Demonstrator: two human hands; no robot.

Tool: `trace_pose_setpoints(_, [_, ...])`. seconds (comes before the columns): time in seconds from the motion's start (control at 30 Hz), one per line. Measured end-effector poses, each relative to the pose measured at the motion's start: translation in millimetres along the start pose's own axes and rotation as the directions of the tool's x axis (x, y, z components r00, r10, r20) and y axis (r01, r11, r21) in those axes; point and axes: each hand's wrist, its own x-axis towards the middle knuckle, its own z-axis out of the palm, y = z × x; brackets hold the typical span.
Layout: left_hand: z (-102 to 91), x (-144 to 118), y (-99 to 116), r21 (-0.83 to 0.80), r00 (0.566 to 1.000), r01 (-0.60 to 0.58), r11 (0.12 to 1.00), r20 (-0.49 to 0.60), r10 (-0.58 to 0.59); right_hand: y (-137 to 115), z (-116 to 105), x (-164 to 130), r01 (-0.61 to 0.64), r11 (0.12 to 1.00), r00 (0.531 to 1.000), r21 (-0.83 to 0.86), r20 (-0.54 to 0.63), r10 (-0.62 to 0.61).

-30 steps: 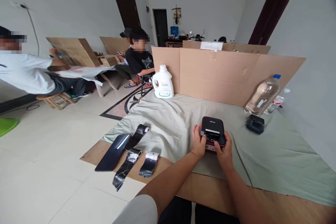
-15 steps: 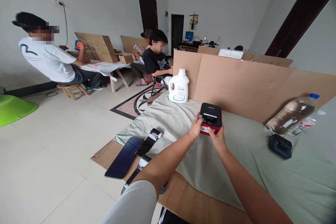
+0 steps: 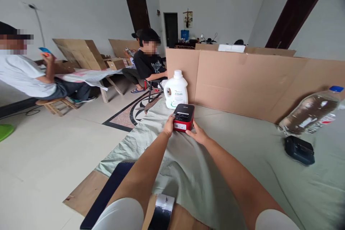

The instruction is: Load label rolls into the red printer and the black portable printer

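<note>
A small black and red label printer (image 3: 183,116) sits on the pale green cloth (image 3: 242,158), close in front of a white detergent jug (image 3: 175,90). My left hand (image 3: 168,126) grips its left side and my right hand (image 3: 196,134) holds its right front corner, both arms stretched far out. A label shows on the printer's red front face.
A brown cardboard screen (image 3: 250,79) stands behind the cloth. A plastic water bottle (image 3: 309,113) lies at the right above a small black device (image 3: 299,150). A dark panel (image 3: 105,196) and a black roll (image 3: 162,210) lie near me. Two people sit at the left.
My hands have carried the printer away from me and to the left, from the table's near edge to a spot just before the white jug.
</note>
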Motion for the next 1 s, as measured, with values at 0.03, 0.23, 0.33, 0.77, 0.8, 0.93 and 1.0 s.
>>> trace_pose_setpoints(0.03, [-2.4,-2,1,0.043,0.999,0.012,0.999,-0.041,-0.011,7,-6,-7,0.003,0.996,0.999,-0.092,0.045,0.001])
trace_pose_setpoints(0.23, [27.4,-47,12,0.542,0.819,-0.109,0.833,-0.426,0.384,13,-29,-92,0.087,0.927,0.96,-0.365,0.278,0.019])
trace_pose_setpoints(0.33, [69.8,-92,4,0.611,0.742,-0.439,0.659,-0.167,0.649,-12,-25,-160,0.264,0.927,0.897,-0.267,0.422,-0.134])
trace_pose_setpoints(0.77, [166.6,-244,-108,0.433,0.879,-0.314,0.845,0.469,0.086,111,-196,-204,-0.19,0.926,0.92,-0.325,-0.388,0.052])
trace_pose_setpoints(0.8, [165.9,-247,-106,0.473,0.852,-0.365,0.802,0.517,0.082,131,-221,-198,-0.353,0.87,0.855,-0.346,-0.496,0.15])
trace_pose_setpoints(0.93, [168.5,-256,-97,0.573,0.742,-0.578,0.58,0.665,0.082,197,-279,-192,-0.778,0.583,0.561,-0.234,-0.675,0.479])
trace_pose_setpoints(1.0, [171.3,-263,-95,0.585,0.663,-0.68,0.442,0.748,0.029,217,-287,-199,-0.856,0.498,0.461,-0.137,-0.638,0.617])
